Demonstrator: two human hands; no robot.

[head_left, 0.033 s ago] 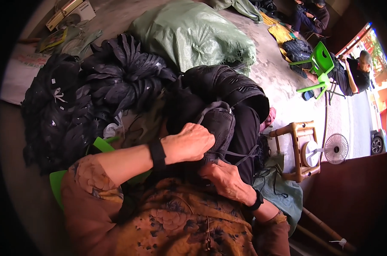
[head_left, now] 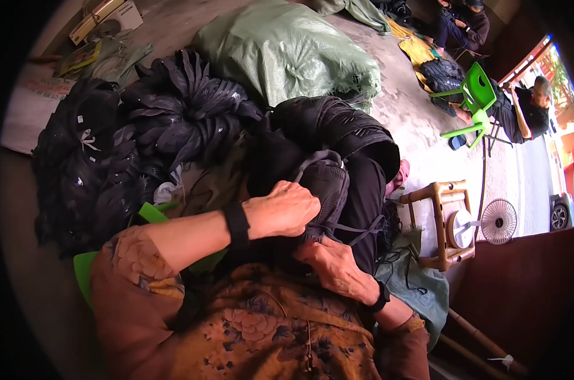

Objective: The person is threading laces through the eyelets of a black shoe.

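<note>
Lengthwise forward, slightly rightward, the dark mesh shoe upper (head_left: pixel 328 185)

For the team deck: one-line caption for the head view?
Left hand and right hand at a dark shoe upper; green sack beyond, fan at picture right.

- The left hand (head_left: pixel 282 210), by the near left part of the dark shoe (head_left: pixel 328 183), has moved slightly: its knuckles now reach a touch farther over the shoe.
- The black wristband (head_left: pixel 237 227) on that arm has shifted more than the knuckles, rising a little and coming nearer to the shoe.
- The left forearm (head_left: pixel 189 242) has followed, its wrist end now slightly higher and closer to the shoe; how the hidden fingertips moved cannot be told.
</note>
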